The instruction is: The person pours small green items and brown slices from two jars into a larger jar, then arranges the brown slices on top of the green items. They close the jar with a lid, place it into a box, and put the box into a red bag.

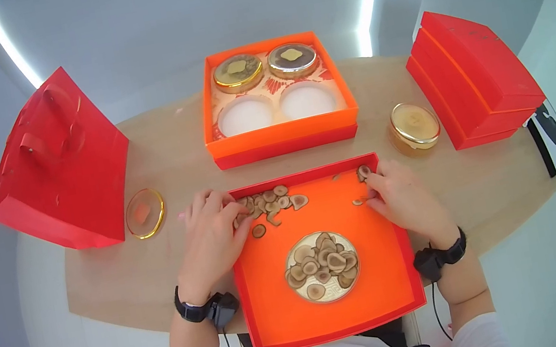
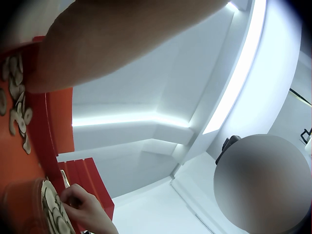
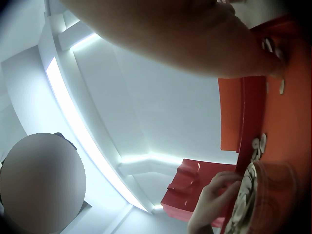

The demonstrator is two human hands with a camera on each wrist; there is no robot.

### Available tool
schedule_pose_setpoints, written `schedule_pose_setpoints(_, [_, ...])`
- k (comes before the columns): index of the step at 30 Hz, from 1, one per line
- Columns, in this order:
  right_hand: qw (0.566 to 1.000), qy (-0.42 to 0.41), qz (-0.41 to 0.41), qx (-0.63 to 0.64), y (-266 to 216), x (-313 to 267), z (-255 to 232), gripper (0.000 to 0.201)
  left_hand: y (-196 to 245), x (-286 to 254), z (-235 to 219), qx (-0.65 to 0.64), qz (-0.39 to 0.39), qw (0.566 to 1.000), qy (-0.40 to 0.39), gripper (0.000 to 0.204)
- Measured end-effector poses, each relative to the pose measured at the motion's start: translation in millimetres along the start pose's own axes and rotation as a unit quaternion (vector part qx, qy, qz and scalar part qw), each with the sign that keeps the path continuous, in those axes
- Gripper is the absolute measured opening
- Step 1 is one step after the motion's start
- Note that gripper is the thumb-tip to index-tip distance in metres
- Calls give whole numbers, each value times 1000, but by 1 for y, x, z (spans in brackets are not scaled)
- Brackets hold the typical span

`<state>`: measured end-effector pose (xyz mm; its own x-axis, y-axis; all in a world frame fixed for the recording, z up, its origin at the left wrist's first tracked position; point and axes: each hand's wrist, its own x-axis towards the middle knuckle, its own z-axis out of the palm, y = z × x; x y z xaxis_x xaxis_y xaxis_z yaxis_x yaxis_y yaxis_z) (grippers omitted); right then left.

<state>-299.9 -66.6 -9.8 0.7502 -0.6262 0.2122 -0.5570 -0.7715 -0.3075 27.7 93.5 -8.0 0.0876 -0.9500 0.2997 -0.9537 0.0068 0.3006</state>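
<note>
An orange tray with red edges (image 1: 275, 323) lies before the person, and a round clear jar heaped with brown-rimmed dried slices (image 1: 323, 262) stands in it. The left hand (image 1: 211, 237) reaches over the tray's far left corner, its fingers at a pile of loose slices (image 1: 282, 199). At the far right corner the right hand (image 1: 405, 199) has its fingertips by a few slices (image 1: 364, 172); whether it pinches any cannot be told. In the right wrist view, slices (image 3: 282, 87) lie by the right fingertips.
Behind the tray stands an orange gift box (image 1: 287, 138) with two lidded jars and two round hollows. A red bag (image 1: 68, 166) and a round lid (image 1: 146, 213) are at left; a lidded jar (image 1: 413, 127), red boxes (image 1: 477, 79) and a black-and-white item (image 1: 550, 136) at right.
</note>
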Motion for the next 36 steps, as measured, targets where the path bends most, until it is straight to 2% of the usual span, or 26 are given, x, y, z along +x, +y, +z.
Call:
schedule_pose_setpoints(1, [1000,-1,-1,10,-2,1,-1,19,0,0,0,-1,2,1000,11,14])
schedule_pose_setpoints(4, [1000,24,-10,14,-5,4,-2,18,1,0,-2,-28,-8,999,-40,16])
schedule_pose_setpoints(10, [999,26,-35,-9,-6,5,-3,18,1,-2,0,-15,36,998,-59,19])
schedule_pose_setpoints(19, [999,-6,-52,-6,-9,7,-7,17,-4,0,12,-13,73,995,-61,15])
schedule_pose_setpoints(25, [998,-1,-66,-9,-4,6,-1,16,-5,0,11,0,79,994,-74,13])
schedule_pose_setpoints(28, [998,-5,-69,-8,-4,6,-1,15,-3,0,15,-7,78,996,-43,15])
schedule_pose_setpoints(36, [997,-1,-78,-10,-4,7,-1,13,-5,-1,12,-12,82,994,-65,15])
